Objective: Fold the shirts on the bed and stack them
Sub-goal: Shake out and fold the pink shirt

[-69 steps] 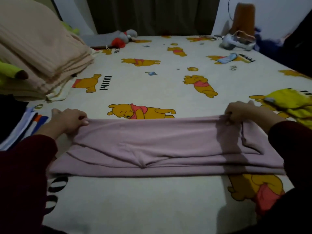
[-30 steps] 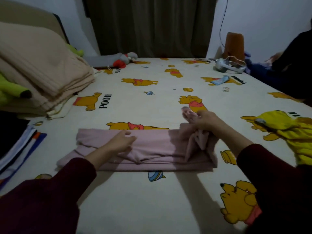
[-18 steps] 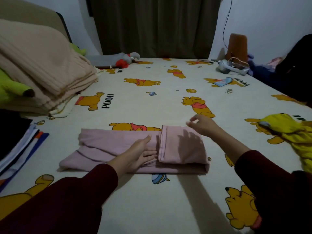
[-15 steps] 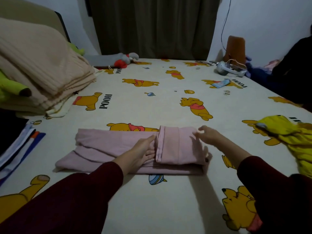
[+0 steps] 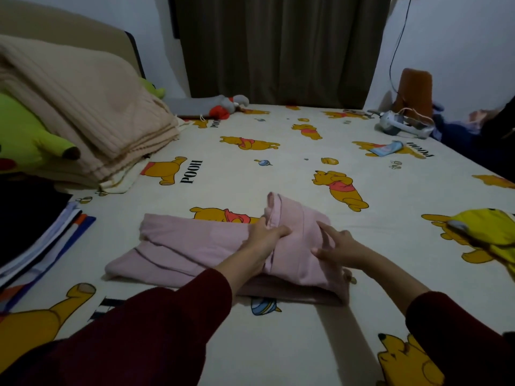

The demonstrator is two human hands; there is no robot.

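Pinching the free edge of the folded-over panel, the left hand (image 5: 266, 232) curls its fingers round a ridge of the pink shirt (image 5: 195, 246), lifting that edge a little off the layer beneath. Beside it the right hand (image 5: 338, 246) lies with fingers spread and nearly straight on top of the same panel, pressing it flat and gripping nothing.

Lying crosswise in front of the person, the shirt has its long axis running left to right on the bed sheet (image 5: 278, 344). Its unfolded length stretches away to the left of the left hand, while the doubled part sits under and to the right of both hands. The left hand is therefore the nearer one to the loose end, and the next fold probably has to bring that left end over toward the middle.

Bare sheet lies in front of the shirt and beyond it, so there is room to turn or slide it. A stack of folded clothes (image 5: 41, 240) sits near the left end, and a yellow garment (image 5: 485, 232) lies well to the right.
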